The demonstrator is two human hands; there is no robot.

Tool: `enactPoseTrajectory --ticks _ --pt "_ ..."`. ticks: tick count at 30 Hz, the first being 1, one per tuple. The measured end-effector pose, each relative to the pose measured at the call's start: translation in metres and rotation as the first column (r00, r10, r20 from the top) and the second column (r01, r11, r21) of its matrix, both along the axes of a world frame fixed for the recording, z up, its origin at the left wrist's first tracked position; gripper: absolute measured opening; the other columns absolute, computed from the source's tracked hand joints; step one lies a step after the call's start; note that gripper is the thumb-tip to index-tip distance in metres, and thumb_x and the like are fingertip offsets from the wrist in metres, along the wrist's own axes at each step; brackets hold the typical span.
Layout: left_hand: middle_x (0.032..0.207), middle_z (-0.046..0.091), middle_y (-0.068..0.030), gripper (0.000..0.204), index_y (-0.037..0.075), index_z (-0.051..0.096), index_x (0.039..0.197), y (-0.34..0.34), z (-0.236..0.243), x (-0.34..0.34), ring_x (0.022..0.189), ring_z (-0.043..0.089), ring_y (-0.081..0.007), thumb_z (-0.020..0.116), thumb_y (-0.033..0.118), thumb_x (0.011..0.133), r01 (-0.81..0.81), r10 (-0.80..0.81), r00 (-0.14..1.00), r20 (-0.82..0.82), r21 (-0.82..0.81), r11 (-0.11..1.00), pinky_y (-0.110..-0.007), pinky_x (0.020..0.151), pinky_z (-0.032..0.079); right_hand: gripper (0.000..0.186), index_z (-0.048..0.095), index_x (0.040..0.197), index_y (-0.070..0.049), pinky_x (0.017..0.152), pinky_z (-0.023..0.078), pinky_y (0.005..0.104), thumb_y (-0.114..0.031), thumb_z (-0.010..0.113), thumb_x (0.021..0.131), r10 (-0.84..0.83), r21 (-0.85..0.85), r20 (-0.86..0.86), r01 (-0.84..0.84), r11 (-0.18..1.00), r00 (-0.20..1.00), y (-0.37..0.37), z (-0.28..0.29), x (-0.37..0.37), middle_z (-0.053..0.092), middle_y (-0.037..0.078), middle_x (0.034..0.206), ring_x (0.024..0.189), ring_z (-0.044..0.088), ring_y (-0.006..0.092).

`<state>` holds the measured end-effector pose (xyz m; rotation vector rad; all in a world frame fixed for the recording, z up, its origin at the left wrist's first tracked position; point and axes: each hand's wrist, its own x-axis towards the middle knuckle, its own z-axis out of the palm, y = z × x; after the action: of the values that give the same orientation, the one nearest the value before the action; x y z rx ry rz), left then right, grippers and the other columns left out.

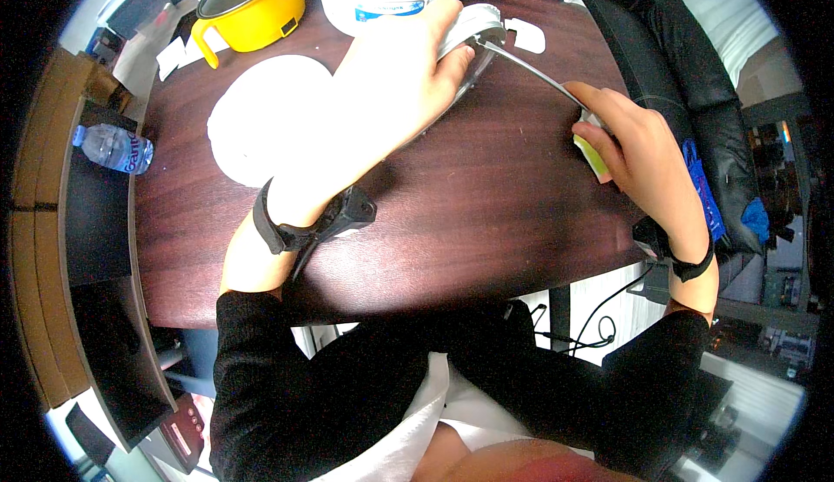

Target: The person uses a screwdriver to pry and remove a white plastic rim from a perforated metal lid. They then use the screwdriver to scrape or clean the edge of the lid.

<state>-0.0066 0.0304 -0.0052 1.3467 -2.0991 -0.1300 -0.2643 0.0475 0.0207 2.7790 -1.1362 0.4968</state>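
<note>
My left hand point(404, 78) reaches over the table and is closed on the white rim of a round, clear-sided object point(476, 19); its exact kind is hard to make out. A thin pale strip point(534, 73) runs taut from that rim to my right hand point(638, 139). There, fingers and thumb are closed on a small white and yellow-green piece point(593, 159) at the strip's end. Under my left forearm lies a round white object point(261, 121), overexposed and partly covered by the arm.
A large white bucket point(347, 0) and a yellow electric pot point(261, 13) with a dark lid stand at the back of the brown table point(417, 239). Near the bucket lies a small white piece point(527, 37). A water bottle point(115, 149) is at left, a black sofa point(686, 73) at right.
</note>
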Motion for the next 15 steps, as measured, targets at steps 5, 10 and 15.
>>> enactPoseTrajectory --ticks 5,10,15 --pt "0.076 0.064 -0.0236 0.027 0.000 0.057 0.103 -0.011 -0.014 -0.004 0.073 0.066 -0.0380 0.064 0.017 0.084 0.061 -0.112 0.984 -0.142 -0.321 0.945 -0.042 0.067 0.053 0.034 0.054 0.124 -0.006 0.048 0.042 0.0287 -0.020 0.057 0.093 -0.150 0.621 0.192 -0.002 0.784 0.970 -0.005 -0.008 -0.007 0.057 0.008 0.074 0.054 0.056 0.0178" --pt "0.075 0.063 -0.0228 0.026 0.000 0.057 0.103 -0.015 -0.018 -0.005 0.072 0.065 -0.0375 0.064 0.016 0.084 0.025 -0.079 0.987 -0.139 -0.351 0.936 -0.041 0.066 0.052 0.047 0.045 0.132 -0.005 0.037 0.029 0.0207 -0.039 0.044 0.100 -0.466 0.868 0.494 -0.448 0.215 0.734 0.004 -0.029 0.000 0.042 -0.001 0.068 0.043 0.038 0.0055" --pt "0.073 0.063 -0.0222 0.022 0.000 0.056 0.098 -0.018 -0.022 -0.003 0.068 0.065 -0.0366 0.064 0.016 0.085 0.043 -0.104 0.983 -0.153 -0.360 0.932 -0.041 0.063 0.051 0.051 0.038 0.136 -0.005 0.035 0.026 0.0192 -0.040 0.043 0.100 -0.658 0.714 0.504 -0.698 -0.046 0.559 0.010 -0.040 0.004 0.041 -0.001 0.072 0.043 0.036 0.0041"
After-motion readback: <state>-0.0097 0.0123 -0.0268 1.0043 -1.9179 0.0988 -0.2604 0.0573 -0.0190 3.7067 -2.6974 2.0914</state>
